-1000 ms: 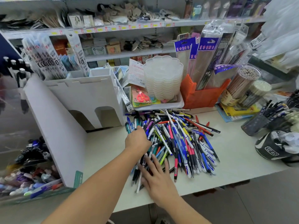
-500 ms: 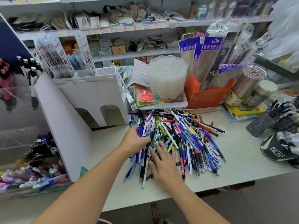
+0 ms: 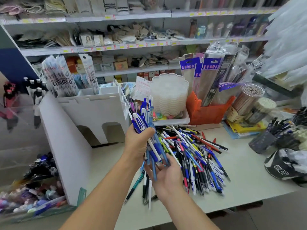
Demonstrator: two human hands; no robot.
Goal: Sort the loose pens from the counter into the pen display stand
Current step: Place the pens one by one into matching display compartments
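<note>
Stationery shop bench (image 3: 245, 193), shelves (image 3: 132, 47) behind; both hands on one bunch of pens.

Far left, clear bin of mixed markers (image 3: 25, 201), blurred. White pen display stand (image 3: 93, 112) at bench's back-left, packaged refills standing in its top compartments. Left hand (image 3: 137, 143) raised above the bench, fingers curled round a bundle of blue-and-white pens (image 3: 146, 123), caps up, tilted slightly left. Right hand (image 3: 166, 176) just below it, palm up, fingers cupping the bundle's lower ends. Loose pens (image 3: 196, 156) heaped on the bench right of the hands, several lying under the right wrist. Behind the heap: stack of clear trays (image 3: 169, 93), orange holder (image 3: 207, 112). Far right: pencil tubs (image 3: 249, 100), dark cup of pens (image 3: 262, 143).
</note>
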